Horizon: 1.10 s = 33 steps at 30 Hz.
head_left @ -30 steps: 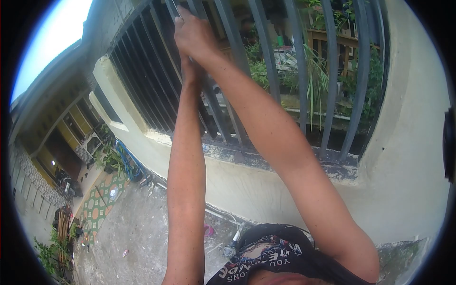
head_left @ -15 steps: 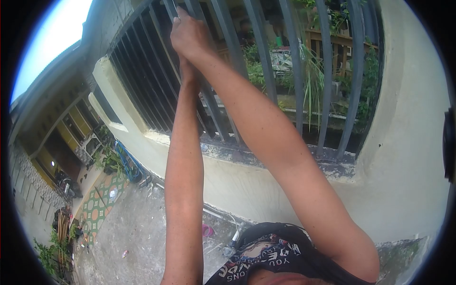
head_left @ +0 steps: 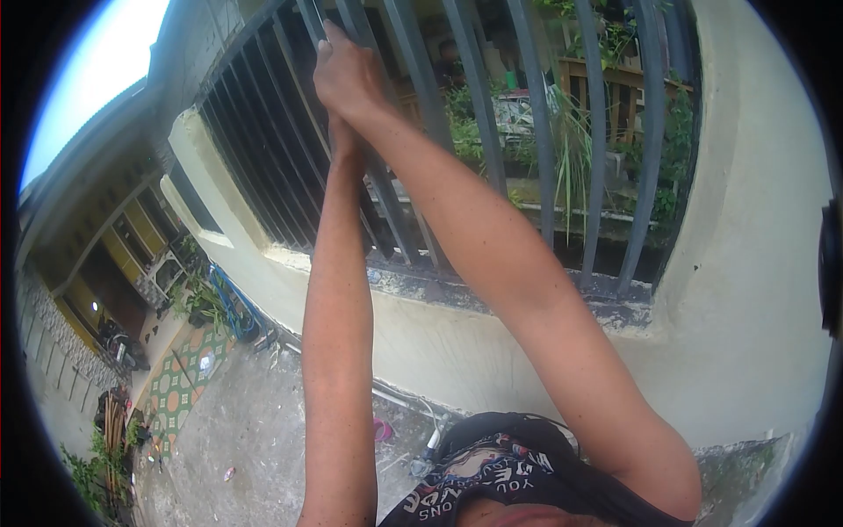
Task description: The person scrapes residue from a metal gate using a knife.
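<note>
Both arms reach up to the dark grey metal bars [head_left: 479, 97] of a wall opening. My right hand [head_left: 347, 79] is closed at the upper part of the bars, one finger stretched upward along a thin pale strip at the top edge of the view. What it grips is hidden by the hand. Just below and partly behind it is my left hand [head_left: 343, 140], against or very near the bars. Its fingers are hidden from view.
A cream wall [head_left: 746, 263] frames the bars, with a rough sill [head_left: 421, 279] below. Behind the bars are plants [head_left: 571, 162] and a wooden railing [head_left: 615, 75]. A blue hose [head_left: 230, 303], a pink item [head_left: 382, 429] and patterned tiles [head_left: 180, 378] lie on the ground.
The view has shifted slightly, so the bars and wall sit a little further left. Both hands stay together at the same bars, with almost no movement.
</note>
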Motion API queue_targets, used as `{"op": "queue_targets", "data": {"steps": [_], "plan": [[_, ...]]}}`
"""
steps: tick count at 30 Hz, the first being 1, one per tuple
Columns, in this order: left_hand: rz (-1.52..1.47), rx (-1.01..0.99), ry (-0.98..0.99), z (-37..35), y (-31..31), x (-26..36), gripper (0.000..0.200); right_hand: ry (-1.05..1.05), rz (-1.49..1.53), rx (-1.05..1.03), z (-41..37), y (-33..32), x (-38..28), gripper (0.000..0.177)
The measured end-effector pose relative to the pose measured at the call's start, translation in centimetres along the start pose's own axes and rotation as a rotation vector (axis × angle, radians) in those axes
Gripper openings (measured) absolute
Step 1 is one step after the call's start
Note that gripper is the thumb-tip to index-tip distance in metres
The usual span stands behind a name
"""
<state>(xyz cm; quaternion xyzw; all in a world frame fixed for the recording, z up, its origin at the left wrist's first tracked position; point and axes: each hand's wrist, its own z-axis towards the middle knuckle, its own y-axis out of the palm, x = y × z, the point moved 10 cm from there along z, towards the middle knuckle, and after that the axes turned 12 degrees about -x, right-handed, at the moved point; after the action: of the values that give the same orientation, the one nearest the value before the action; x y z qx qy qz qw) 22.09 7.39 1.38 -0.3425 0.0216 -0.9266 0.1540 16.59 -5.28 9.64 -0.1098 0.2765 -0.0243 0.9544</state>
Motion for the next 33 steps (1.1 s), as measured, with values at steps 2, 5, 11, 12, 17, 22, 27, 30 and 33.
{"op": "queue_targets", "data": {"steps": [2, 5, 11, 12, 17, 22, 27, 30, 33], "plan": [[0.042, 0.017, 0.036, -1.0, 0.7, 2.1, 0.061, -0.034, 0.014, -0.025, -0.4, -0.4, -0.6, 0.047], [-0.17, 0.015, 0.058, 0.3, -0.2, 0.0, 0.055, -0.009, 0.011, -0.049, -0.2, -0.3, -0.4, 0.047], [-0.12, -0.007, 0.144, 0.3, 0.1, 1.0, 0.061, -0.041, 0.021, -0.045, -0.4, -0.3, -0.3, 0.047], [-0.121, -0.007, 0.146, 0.3, 0.2, 1.3, 0.061, -0.04, 0.022, -0.037, -0.2, -0.4, -0.3, 0.047], [-0.048, -0.079, 0.097, -0.3, 0.9, 1.8, 0.064, -0.001, 0.046, -0.013, 0.1, -0.3, 0.0, 0.047], [0.031, -0.06, 0.215, 0.1, 0.5, 1.6, 0.065, -0.004, 0.067, -0.015, 0.6, -0.1, 0.2, 0.048], [-0.092, -0.049, 0.194, 0.4, 1.4, 2.0, 0.066, -0.07, 0.094, -0.055, -0.1, -0.3, -0.1, 0.048], [-0.158, -0.038, 0.169, 0.0, 1.6, 2.0, 0.067, -0.03, 0.081, -0.027, -0.1, -0.5, 0.4, 0.048], [-0.223, -0.019, 0.152, -0.2, 1.0, 2.0, 0.068, -0.1, 0.102, -0.034, -0.4, -0.6, 0.0, 0.047]]}}
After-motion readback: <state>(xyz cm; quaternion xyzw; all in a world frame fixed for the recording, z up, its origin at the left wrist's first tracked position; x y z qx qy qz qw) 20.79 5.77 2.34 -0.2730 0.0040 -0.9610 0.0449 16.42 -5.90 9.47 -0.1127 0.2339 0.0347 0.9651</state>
